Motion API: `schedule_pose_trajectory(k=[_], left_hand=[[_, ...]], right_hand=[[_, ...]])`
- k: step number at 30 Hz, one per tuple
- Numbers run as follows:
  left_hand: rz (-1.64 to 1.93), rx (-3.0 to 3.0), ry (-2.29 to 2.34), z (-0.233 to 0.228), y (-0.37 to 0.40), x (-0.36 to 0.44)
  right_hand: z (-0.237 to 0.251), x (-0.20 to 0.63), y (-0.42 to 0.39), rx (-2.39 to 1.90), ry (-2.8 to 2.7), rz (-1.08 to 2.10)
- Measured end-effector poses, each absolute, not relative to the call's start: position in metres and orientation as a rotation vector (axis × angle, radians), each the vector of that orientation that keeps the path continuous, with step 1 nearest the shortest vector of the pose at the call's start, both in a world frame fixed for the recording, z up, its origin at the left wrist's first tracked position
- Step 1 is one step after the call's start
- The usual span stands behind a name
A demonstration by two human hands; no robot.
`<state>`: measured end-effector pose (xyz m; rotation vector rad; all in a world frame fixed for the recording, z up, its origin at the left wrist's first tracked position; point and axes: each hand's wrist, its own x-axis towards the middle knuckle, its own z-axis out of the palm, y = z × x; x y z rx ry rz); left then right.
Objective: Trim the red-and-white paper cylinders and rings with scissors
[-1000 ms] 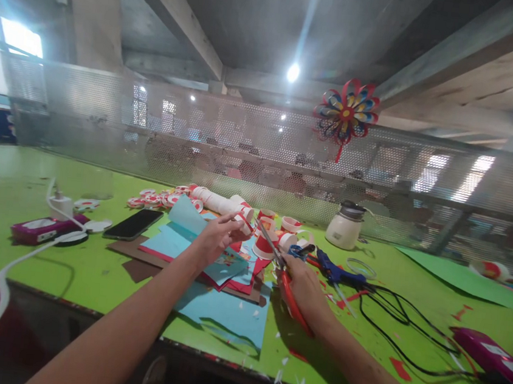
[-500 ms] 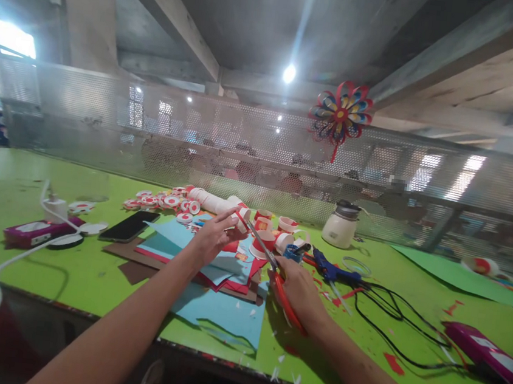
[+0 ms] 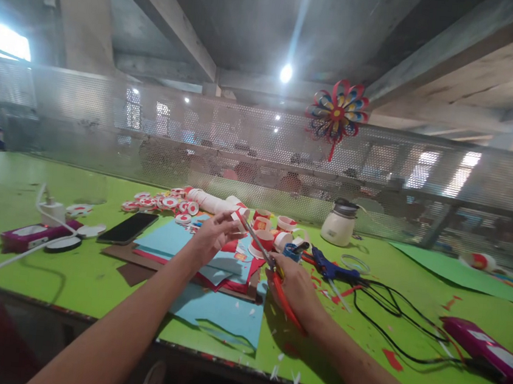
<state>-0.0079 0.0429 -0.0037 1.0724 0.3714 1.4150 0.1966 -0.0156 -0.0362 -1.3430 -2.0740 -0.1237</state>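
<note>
1. Closest in, 6 o'clock (dial centred on the held piece, in the middle of it all): loose light-blue paper sheet (image 3: pixel 216 316) on a green tabletop (image 3: pixel 104 286), tiny white scraps nearby.
2. Between 4 and 5: right hand (image 3: pixel 295 284) wrapped snugly round orange-handled metal scissors (image 3: pixel 285 299). Blades aimed toward 11, tips right up by the piece. Touching or just short? Can't tell.
3. At 7: flat stack of blue, red and brown paper sheets (image 3: pixel 164 240).
4. Over the far part of that stack: small curved red-and-white paper piece (image 3: pixel 238 219), pinched in the fingertips of the left hand (image 3: pixel 210 239).
5. Handling, best guess: next to no weight, stiffish but easy to crush, not very slippery. Pinch lightly by the edge away from the blades, no squeezing.
6. Just beyond, toward 4: upright red-and-white paper cup (image 3: pixel 262 240). Further along at 4, blue glue gun (image 3: pixel 335 272).
7. Toward 10: long white tube of nested cups (image 3: pixel 209 202).
8. Way back: cream kettle with black lid (image 3: pixel 338 226) at 3, perforated metal screen (image 3: pixel 244 130) behind everything.
</note>
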Motion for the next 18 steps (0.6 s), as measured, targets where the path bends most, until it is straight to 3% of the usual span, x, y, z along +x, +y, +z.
schedule_pose_trajectory(k=[18], left_hand=[[1.341, 1.120, 0.361, -0.004, 0.039, -0.009]], right_hand=[[-0.029, 0.194, -0.028, -1.478, -2.099, -0.306]])
